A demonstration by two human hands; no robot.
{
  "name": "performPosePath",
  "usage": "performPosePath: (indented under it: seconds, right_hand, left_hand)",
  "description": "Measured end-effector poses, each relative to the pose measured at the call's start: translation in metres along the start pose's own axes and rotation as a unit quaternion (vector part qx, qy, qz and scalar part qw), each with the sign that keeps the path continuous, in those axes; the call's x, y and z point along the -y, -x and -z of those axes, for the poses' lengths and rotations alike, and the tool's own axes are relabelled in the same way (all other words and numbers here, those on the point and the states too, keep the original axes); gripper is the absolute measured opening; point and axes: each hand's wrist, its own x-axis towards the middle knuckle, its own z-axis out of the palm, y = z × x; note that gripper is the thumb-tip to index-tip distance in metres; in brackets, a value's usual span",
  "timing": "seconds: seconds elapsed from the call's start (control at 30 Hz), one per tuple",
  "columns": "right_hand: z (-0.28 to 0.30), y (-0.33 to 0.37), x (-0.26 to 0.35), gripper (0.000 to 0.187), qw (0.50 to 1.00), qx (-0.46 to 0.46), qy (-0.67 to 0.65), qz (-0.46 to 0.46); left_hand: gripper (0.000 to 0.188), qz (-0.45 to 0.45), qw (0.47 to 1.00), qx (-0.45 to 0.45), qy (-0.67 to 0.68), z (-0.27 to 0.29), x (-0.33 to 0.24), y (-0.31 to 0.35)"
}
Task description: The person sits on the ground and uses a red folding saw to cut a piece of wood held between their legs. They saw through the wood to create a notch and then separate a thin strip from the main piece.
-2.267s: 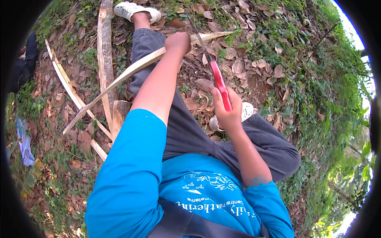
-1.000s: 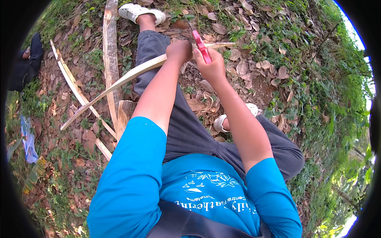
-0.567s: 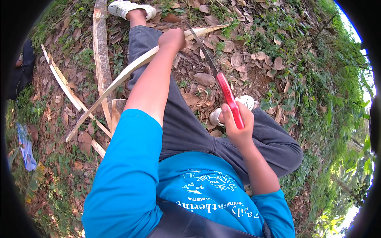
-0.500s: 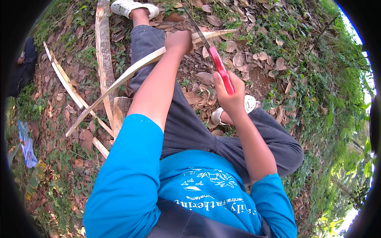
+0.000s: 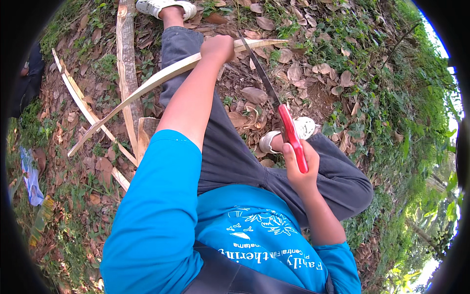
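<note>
My left hand [image 5: 219, 49] is closed around a long, pale, slightly curved strip of split wood [image 5: 164, 74]. One end of it tapers to a point past my fist; the other slants down left over the pieces on the ground. My right hand [image 5: 301, 164] grips the red handle of a hand saw [image 5: 290, 128]. Its narrow dark blade runs up and left, and its tip end crosses the strip just right of my left fist. I cannot tell whether the teeth bite into the wood.
A slim log [image 5: 128, 59] with bark partly stripped lies at upper left, beside loose pale strips [image 5: 81, 100] and a cut wood end [image 5: 145, 131]. My pale clogs [image 5: 306, 126] rest on leafy ground. Blue plastic [image 5: 32, 181] and a dark cloth-like shape [image 5: 32, 83] lie far left.
My right hand has drawn the saw back, down and to the right, leaving mostly the tip end at the strip. The strip's lower end has shifted slightly left; my left hand keeps its hold.
</note>
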Motion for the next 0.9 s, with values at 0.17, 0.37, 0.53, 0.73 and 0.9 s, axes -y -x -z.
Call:
performPosePath:
  seconds: [0.17, 0.37, 0.53, 0.73, 0.9]
  right_hand:
    - [-0.031, -0.032, -0.009, 0.028, 0.999, 0.018, -0.028, -0.023]
    - [-0.126, -0.195, -0.035, 0.037, 0.997, -0.069, 0.006, 0.019]
    - [-0.102, -0.136, -0.032, 0.034, 0.999, -0.03, -0.022, -0.022]
    - [-0.012, 0.012, 0.02, 0.031, 0.998, -0.014, -0.045, -0.049]
    - [-0.016, 0.0, 0.009, 0.031, 0.996, -0.018, -0.075, -0.038]
  left_hand:
    - [0.027, -0.003, 1.0, -0.001, 0.003, 0.004, -0.008, 0.018]
    - [0.021, -0.05, 0.998, -0.024, 0.026, -0.008, -0.004, 0.029]
    - [0.03, -0.033, 0.999, -0.015, -0.001, -0.006, 0.007, 0.009]
    - [0.04, 0.006, 1.0, -0.015, 0.02, -0.004, 0.011, -0.007]
    - [0.043, 0.02, 0.998, -0.049, 0.039, 0.009, 0.015, -0.011]
